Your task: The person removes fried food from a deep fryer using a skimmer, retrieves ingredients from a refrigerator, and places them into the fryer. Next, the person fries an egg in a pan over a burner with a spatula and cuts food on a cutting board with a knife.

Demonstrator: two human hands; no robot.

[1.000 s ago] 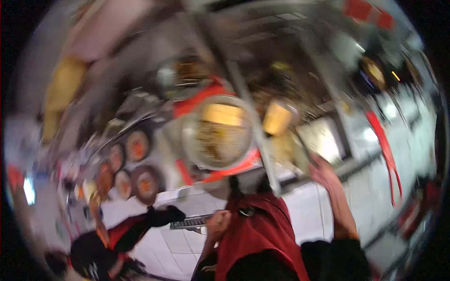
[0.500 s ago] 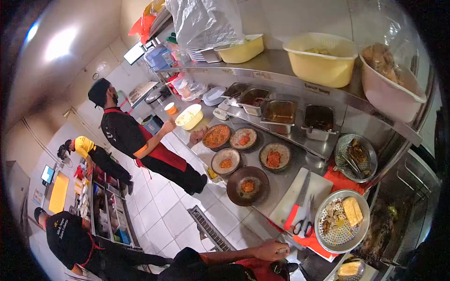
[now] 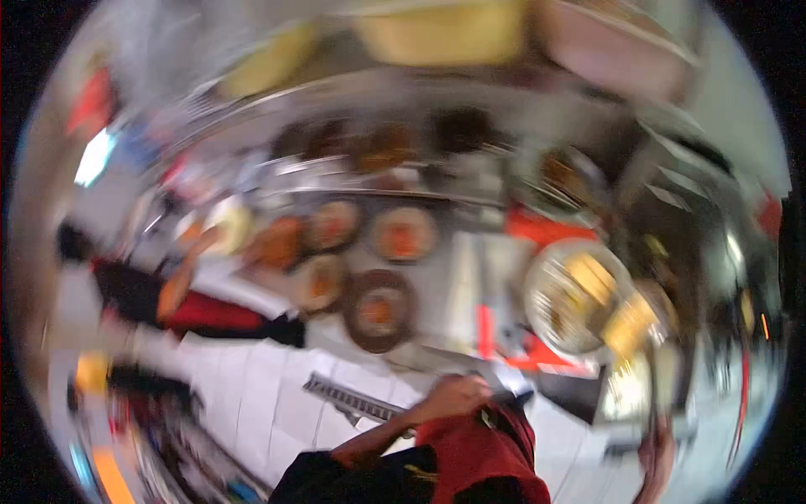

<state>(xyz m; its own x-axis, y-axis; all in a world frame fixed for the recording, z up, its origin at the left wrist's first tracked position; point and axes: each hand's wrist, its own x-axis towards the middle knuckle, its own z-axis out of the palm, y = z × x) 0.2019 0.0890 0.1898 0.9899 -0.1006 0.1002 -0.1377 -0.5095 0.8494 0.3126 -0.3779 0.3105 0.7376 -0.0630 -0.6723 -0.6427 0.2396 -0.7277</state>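
Golden oblong block (image 3: 628, 326) shows beside the round metal bowl (image 3: 536, 309).

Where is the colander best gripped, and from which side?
Likely the left rim of the colander, coming from the left: it is round, its edge clear there, with food in the middle and the utensil in the right hand crowding its right side.

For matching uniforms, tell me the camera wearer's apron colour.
Dark red apron, best in the head view.
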